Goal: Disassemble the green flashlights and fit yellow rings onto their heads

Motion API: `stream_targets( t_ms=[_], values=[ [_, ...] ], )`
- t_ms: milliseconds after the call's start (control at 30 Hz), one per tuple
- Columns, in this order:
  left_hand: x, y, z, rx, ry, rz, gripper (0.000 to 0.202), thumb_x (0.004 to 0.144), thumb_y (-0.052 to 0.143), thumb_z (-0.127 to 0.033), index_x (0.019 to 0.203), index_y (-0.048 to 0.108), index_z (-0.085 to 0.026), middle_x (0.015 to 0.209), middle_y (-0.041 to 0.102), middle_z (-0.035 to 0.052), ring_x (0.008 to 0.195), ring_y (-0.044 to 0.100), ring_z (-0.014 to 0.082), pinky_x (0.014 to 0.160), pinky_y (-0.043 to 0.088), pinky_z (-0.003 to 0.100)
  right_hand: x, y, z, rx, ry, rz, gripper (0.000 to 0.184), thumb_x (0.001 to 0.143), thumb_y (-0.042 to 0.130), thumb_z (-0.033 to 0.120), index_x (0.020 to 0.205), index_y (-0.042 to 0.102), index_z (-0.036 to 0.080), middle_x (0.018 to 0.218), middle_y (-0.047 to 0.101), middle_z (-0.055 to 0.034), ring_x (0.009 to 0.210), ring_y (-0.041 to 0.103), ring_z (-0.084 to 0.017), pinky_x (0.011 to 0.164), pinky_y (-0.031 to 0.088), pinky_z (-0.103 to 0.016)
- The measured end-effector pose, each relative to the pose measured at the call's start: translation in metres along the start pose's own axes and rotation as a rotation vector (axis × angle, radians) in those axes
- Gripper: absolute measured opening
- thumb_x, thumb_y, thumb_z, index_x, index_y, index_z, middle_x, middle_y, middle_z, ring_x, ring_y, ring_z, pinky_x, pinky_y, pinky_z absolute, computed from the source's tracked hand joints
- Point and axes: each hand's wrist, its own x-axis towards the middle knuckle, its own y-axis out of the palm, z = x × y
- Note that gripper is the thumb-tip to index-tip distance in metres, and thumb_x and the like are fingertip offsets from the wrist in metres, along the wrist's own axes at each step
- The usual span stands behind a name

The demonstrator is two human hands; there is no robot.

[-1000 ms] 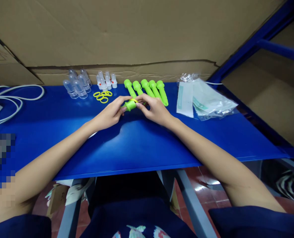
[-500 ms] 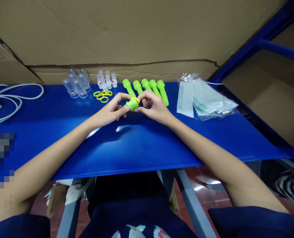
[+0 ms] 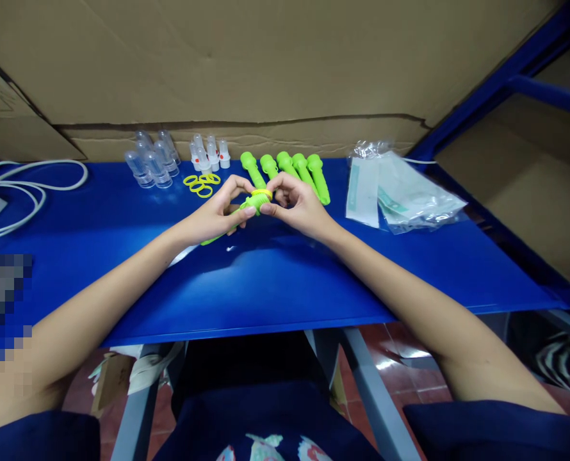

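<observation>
My left hand point(image 3: 218, 214) is closed around a bright green plastic piece shaped like a small flashlight body point(image 3: 257, 205), its ribbed head turned to the right and its handle end slanting down left below the palm. A yellow ring point(image 3: 262, 193) sits at the rim of that head. With thumb and fingers, my right hand point(image 3: 300, 203) pinches the ring and the head from the right side. Whether the ring is fully seated cannot be seen. Behind the hands lie several similar green flashlight bodies point(image 3: 316, 176) in a row. Loose yellow rings point(image 3: 201, 191) lie to their left.
Clear plastic tubes with domed ends point(image 3: 158, 169) stand at the back left, beside small white-based clear parts point(image 3: 212, 157). Plastic bags point(image 3: 410, 192) lie to the right. A white cable point(image 3: 40, 186) loops at the left of the blue table point(image 3: 275, 288); cardboard point(image 3: 266, 64) rises behind.
The green body has turned slightly in my hands, and its handle end now shows below my left hand. My right thumb has moved onto the head, and the ring looks flatter.
</observation>
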Motion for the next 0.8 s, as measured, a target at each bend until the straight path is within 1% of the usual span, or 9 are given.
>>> stream_targets(
  t_ms=[67,167,267,300,367,467,667,800],
  values=[
    [-0.001,-0.005,0.000,-0.026,-0.011,0.047,0.054,0.086,0.088,-0.048,0.115,0.049,-0.025,0.111,0.063,0.0019,0.066,0.062,0.0061,0.048,0.047,0.016,0.000,0.001,0.001,-0.007,0.005,0.020,0.064,0.071,0.088,0.079,0.092,0.064,0.024,0.070,0.042,0.0045,0.062,0.032,-0.011,0.058,0.029,-0.029],
    [-0.002,-0.011,-0.003,-0.047,-0.046,0.129,0.056,0.083,0.092,-0.043,0.112,0.048,-0.025,0.110,0.065,0.0008,0.060,0.058,0.0034,0.048,0.046,0.015,0.000,0.004,0.010,-0.001,-0.013,0.073,0.064,0.071,0.089,0.077,0.088,0.062,0.023,0.071,0.042,0.0051,0.063,0.029,-0.011,0.058,0.026,-0.028],
    [-0.004,-0.013,-0.006,-0.035,-0.077,0.183,0.055,0.082,0.093,-0.038,0.107,0.046,-0.024,0.099,0.061,-0.0028,0.055,0.053,0.0014,0.046,0.044,0.014,0.000,0.009,0.020,0.039,-0.056,0.133,0.064,0.072,0.090,0.075,0.084,0.058,0.021,0.073,0.045,0.0055,0.062,0.028,-0.009,0.056,0.024,-0.028],
    [-0.004,-0.013,-0.007,-0.034,-0.078,0.185,0.055,0.082,0.093,-0.037,0.105,0.046,-0.024,0.098,0.060,-0.0031,0.054,0.053,0.0012,0.046,0.044,0.014,0.000,0.010,0.022,0.051,-0.067,0.142,0.064,0.073,0.090,0.075,0.083,0.058,0.021,0.074,0.046,0.0054,0.062,0.028,-0.009,0.055,0.024,-0.028],
    [-0.003,-0.012,-0.007,-0.050,-0.063,0.172,0.056,0.080,0.094,-0.036,0.102,0.044,-0.023,0.103,0.060,-0.0021,0.055,0.054,0.0008,0.046,0.045,0.015,0.001,0.011,0.025,0.061,-0.077,0.137,0.063,0.074,0.090,0.074,0.083,0.058,0.020,0.075,0.047,0.0054,0.062,0.029,-0.008,0.055,0.024,-0.028],
    [-0.001,-0.010,-0.006,-0.088,-0.043,0.153,0.059,0.080,0.094,-0.040,0.097,0.040,-0.024,0.108,0.060,-0.0013,0.055,0.055,0.0006,0.044,0.044,0.015,0.002,0.012,0.026,0.062,-0.083,0.109,0.063,0.075,0.089,0.074,0.082,0.058,0.020,0.074,0.047,0.0053,0.062,0.030,-0.008,0.056,0.025,-0.028],
    [-0.001,-0.002,-0.006,-0.176,-0.062,0.152,0.065,0.083,0.092,-0.052,0.097,0.034,-0.026,0.088,0.057,-0.0081,0.044,0.050,0.0007,0.039,0.040,0.016,0.002,0.016,0.030,0.054,-0.093,0.050,0.066,0.076,0.085,0.080,0.079,0.054,0.021,0.072,0.047,0.0031,0.064,0.032,-0.010,0.058,0.031,-0.029],
    [-0.003,0.003,-0.007,-0.237,-0.056,0.108,0.068,0.081,0.092,-0.056,0.096,0.033,-0.027,0.083,0.055,-0.0100,0.043,0.051,0.0021,0.037,0.038,0.015,0.000,0.021,0.031,0.031,-0.069,-0.013,0.067,0.079,0.079,0.083,0.079,0.052,0.022,0.075,0.049,0.0011,0.069,0.044,-0.013,0.062,0.043,-0.030]
  ],
)
